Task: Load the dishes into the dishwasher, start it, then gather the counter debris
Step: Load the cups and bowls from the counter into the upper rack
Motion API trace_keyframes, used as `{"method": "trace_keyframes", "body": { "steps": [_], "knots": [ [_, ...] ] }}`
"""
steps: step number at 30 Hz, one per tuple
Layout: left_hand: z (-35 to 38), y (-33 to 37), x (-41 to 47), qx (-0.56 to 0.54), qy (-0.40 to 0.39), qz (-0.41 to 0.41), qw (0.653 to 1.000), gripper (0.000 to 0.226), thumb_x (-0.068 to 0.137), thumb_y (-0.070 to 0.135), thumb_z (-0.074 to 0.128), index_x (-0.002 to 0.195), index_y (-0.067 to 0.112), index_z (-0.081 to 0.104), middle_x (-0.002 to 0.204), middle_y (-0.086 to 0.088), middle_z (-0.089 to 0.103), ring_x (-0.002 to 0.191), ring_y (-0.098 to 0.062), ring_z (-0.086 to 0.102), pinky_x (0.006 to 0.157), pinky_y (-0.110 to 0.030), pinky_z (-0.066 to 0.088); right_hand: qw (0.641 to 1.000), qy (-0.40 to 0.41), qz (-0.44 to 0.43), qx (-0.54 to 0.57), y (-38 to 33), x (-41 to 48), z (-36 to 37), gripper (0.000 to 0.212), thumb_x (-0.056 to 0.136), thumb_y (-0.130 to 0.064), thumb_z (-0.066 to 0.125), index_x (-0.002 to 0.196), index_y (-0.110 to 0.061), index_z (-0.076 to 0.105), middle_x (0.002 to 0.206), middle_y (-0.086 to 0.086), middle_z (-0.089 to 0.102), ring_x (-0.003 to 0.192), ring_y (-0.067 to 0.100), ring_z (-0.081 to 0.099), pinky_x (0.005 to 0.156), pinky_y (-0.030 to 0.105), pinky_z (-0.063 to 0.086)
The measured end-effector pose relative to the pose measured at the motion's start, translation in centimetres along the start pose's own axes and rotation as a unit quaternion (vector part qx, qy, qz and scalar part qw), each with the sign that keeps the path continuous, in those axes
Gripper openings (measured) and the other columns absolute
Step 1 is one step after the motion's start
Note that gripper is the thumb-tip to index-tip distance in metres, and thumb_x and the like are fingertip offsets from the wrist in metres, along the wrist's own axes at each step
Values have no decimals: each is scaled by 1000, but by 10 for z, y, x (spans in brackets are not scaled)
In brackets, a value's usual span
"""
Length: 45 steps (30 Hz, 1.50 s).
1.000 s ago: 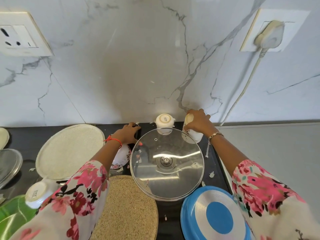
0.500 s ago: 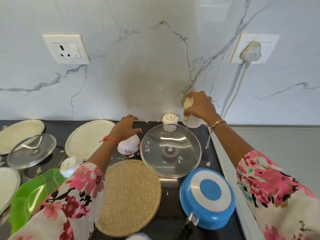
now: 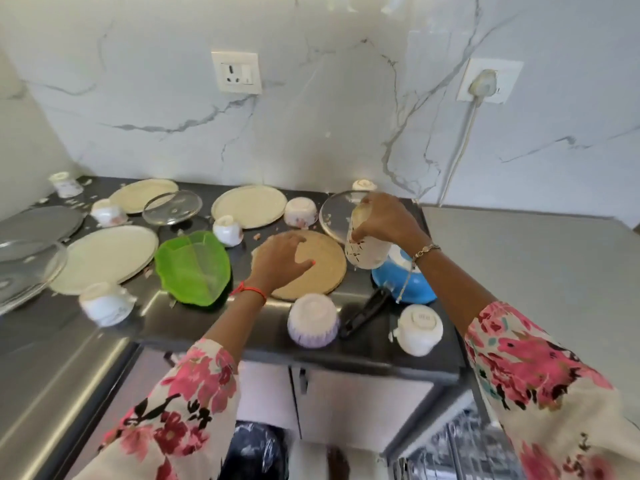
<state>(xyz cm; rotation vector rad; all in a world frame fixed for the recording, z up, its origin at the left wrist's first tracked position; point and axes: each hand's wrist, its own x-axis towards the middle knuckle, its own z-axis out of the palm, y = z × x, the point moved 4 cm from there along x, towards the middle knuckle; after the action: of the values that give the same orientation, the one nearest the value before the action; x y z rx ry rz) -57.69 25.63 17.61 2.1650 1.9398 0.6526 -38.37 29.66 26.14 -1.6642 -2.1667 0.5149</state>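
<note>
The head view shows the right grip (image 3: 384,220) curled round a tall white cup (image 3: 367,252), held clear of the table (image 3: 367,355) above the blue pan (image 3: 408,285), probably bound for the dishwasher rack (image 3: 450,455) below right. The left grip (image 3: 280,261) hovers spread and empty over the woven mat (image 3: 322,268). Three cream plates (image 3: 249,206) and three glass lids (image 3: 172,207) lie unloaded.
</note>
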Motion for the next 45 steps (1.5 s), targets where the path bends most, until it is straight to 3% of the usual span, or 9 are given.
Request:
{"method": "trace_keyframes", "body": {
  "steps": [4,9,15,19,26,32,39,42,45],
  "knots": [
    [-4,16,-83,-37,-9,-10,999,55,84,30,65,129,5,47,136,-11,45,127,-29,40,102,-38,33,1000,-1,0,-3,-19,-83,8,77,56,-27,85,125,-11,53,120,8,56,111,26,52,89,38,48],
    [-9,41,-180,-68,20,11,997,52,79,28,70,121,1,54,123,-15,56,115,-30,50,96,-34,38,999,-34,28,13,-27,-176,23,81,56,-29,85,128,-16,50,123,9,54,108,27,54,80,36,48],
    [17,75,-276,-56,17,27,998,55,80,31,68,124,2,51,127,-15,53,121,-29,45,104,-35,35,997,-42,48,33,-9,-281,49,75,59,-26,83,125,-15,49,120,9,54,108,27,53,83,36,47],
    [55,101,-329,-57,-32,27,998,58,78,36,65,121,1,51,124,-15,53,120,-32,46,103,-40,38,994,-54,84,43,26,-349,69,80,60,-27,83,130,-17,45,129,8,48,118,27,47,93,37,43],
    [138,185,-406,-67,-131,20,989,64,83,37,64,135,5,40,142,-10,41,138,-30,26,114,-39,22,987,-61,138,46,114,-467,80,77,58,-27,82,127,-21,49,122,12,48,113,30,48,92,39,45],
    [205,276,-457,-56,-171,-1,984,65,84,37,63,135,4,39,143,-13,39,139,-29,26,115,-38,21,987,-85,127,57,213,-542,66,80,59,-26,82,130,-25,46,125,11,40,116,31,45,91,41,48],
    [243,355,-483,-73,-181,-28,980,64,86,31,61,135,-3,38,141,-21,39,135,-34,31,114,-33,17,987,-109,114,25,302,-576,33,86,63,-26,83,138,-24,42,131,14,35,117,34,47,93,42,45],
    [255,369,-478,-79,-184,-45,979,68,89,26,57,142,-2,24,150,-19,24,142,-31,17,112,-25,5,985,-111,123,38,335,-568,27,83,64,-25,83,137,-24,43,133,16,32,119,35,45,97,44,46],
    [272,372,-464,-79,-209,-64,973,71,92,23,53,145,0,12,155,-16,10,144,-27,6,116,-29,3,986,-108,124,25,360,-550,28,80,67,-24,81,136,-25,40,128,17,34,119,36,43,96,43,44]
  ]
}}
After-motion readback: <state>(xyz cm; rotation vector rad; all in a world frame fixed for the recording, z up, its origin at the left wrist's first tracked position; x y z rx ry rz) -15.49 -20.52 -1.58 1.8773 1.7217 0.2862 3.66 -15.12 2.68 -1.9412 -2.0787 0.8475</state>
